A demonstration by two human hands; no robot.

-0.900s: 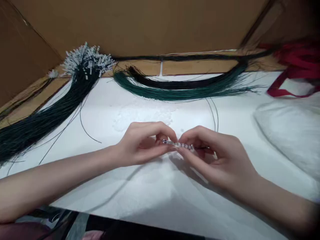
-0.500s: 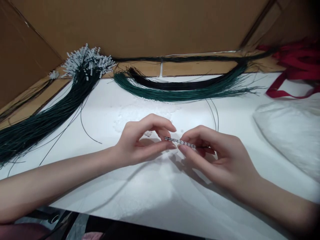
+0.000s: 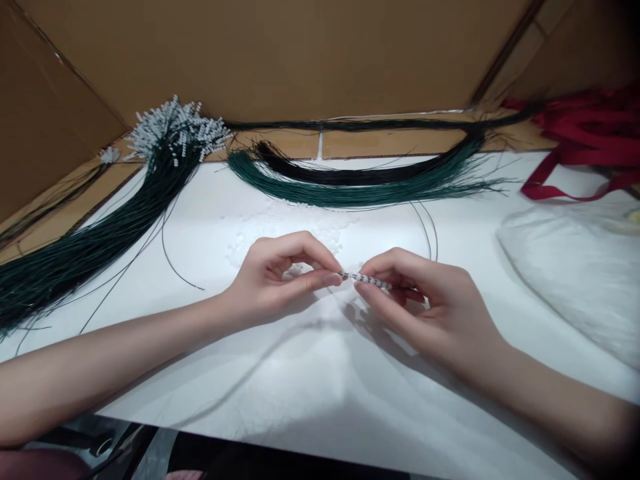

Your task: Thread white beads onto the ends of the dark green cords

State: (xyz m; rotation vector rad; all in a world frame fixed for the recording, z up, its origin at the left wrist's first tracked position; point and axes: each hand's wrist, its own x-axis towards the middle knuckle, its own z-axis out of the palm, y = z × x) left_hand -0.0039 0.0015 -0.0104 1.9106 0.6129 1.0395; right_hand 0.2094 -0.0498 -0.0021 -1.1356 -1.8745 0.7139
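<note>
My right hand [image 3: 425,307] pinches a thin dark wire whose end is threaded with a short row of small clear beads [image 3: 367,281]. The wire runs back from that hand in a loop [image 3: 430,230] over the white sheet. My left hand [image 3: 277,277] is closed in a pinch at the tip of the beaded wire, thumb and forefinger pressed together; what they hold is too small to make out. Loose clear beads [image 3: 280,230] lie scattered just behind the hands.
A bundle of green wires with white beaded ends [image 3: 173,130] lies at the far left. Plain green and black wires [image 3: 360,183] curve across the back. A clear plastic bag [image 3: 575,267] sits right, red ribbon [image 3: 575,147] behind it. Cardboard walls [image 3: 300,53] enclose the white sheet [image 3: 320,380].
The left hand's fingers opened and lifted from the wire's end, then closed again in a pinch at its tip. The right hand kept hold of the beaded wire and rose slightly.
</note>
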